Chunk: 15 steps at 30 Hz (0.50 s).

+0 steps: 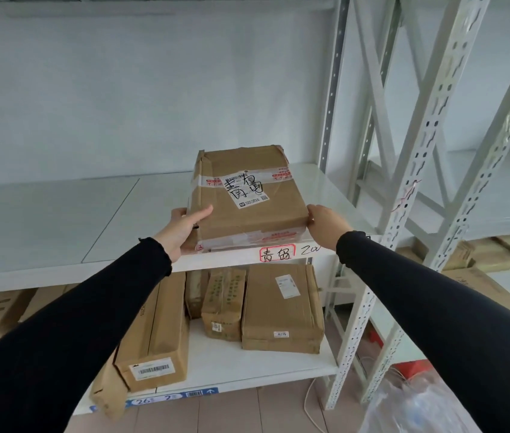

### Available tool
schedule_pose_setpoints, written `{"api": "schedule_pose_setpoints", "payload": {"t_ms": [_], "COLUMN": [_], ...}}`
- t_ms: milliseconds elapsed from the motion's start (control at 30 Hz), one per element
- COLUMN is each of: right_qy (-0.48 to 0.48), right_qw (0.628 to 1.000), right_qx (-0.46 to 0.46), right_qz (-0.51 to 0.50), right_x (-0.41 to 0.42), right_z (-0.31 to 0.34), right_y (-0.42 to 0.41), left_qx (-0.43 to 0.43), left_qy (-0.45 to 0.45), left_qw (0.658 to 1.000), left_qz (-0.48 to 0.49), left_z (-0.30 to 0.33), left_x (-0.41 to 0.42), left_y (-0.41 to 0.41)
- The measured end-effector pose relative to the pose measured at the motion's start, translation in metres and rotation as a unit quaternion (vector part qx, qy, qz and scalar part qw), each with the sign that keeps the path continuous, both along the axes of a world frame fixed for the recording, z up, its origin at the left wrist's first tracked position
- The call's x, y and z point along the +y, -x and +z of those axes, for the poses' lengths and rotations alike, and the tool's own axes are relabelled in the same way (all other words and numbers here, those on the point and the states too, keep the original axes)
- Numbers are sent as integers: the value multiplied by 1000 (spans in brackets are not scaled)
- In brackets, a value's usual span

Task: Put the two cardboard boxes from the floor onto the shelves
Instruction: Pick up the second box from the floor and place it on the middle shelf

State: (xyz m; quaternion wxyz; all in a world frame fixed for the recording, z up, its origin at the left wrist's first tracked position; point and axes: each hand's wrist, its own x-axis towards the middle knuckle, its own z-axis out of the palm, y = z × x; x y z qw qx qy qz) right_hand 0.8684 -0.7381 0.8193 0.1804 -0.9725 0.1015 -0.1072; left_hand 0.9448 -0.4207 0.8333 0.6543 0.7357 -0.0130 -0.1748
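Resting on the shelf (59, 214), near its front edge and toward its right end, with the left hand (181, 228) against the near left corner and the right hand (325, 226) against the near right corner: the cardboard box (247, 195). Stuck on the shelf's front edge just below that box, a handwritten label (277, 254). Under the shelf on the lower shelf (247, 364), several boxes (281, 307) side by side; right of the shelf, past an upright post (403, 214), a neighbouring rack (497, 198).
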Motion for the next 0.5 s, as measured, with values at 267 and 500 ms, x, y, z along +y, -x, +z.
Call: {"api": "schedule_pose_setpoints", "payload": {"t_ms": [267, 500], "right_qy": [10, -26], "right_qw": [1000, 999], "right_qx": [9, -26], "right_qz": [-9, -31], "right_x": [0, -10], "right_z": [-7, -1], "right_y": [-28, -17], "left_qx": [-7, -146], "left_qy": [-73, -191], "left_qw": [996, 970], "left_qz": [-41, -34], "left_z": [-24, -7], "left_x": [6, 16], "left_y": [-51, -37]}}
